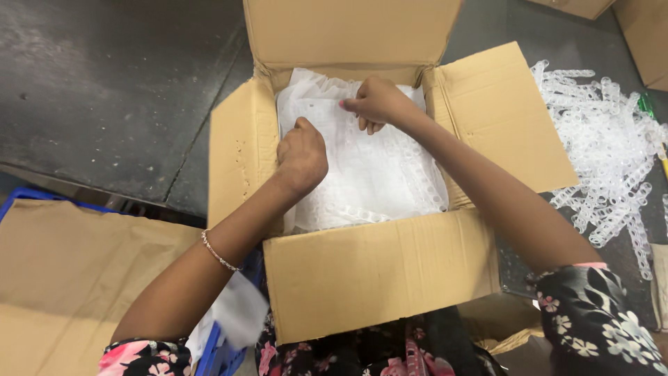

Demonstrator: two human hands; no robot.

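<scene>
Floral-print sleeves frame the bottom edge of the view; from them both arms reach forward into an open brown corrugated cardboard box (376, 268) whose four flaps are folded outward.

Inside the box lies a thin white translucent plastic liner sheet (369, 163), spread over a layer of clear plastic ring strips (417, 188) that show through along the near and right sides.

The right hand (378, 103) is at the far end of the box, thumb and fingers closed in a pinch on the upper edge of the liner sheet. The left hand (301, 154) rests at the sheet's left side with its fingers curled down; it appears to grip or press the sheet's edge, but the fingertips are hidden, so the exact hold cannot be confirmed. A thin beaded bracelet (219, 254) sits on the left wrist.

For a clean result, keep both hands low on the sheet, draw it taut and flat across the contents, and tuck its edges against the box walls without snagging the strips below.

Outside the box, on the right, a loose heap of the same clear ring strips (605, 139) lies on the dark grey work surface (104, 90). On the left, a flat brown cardboard sheet (62, 278) covers a blue plastic crate (21, 196).
</scene>
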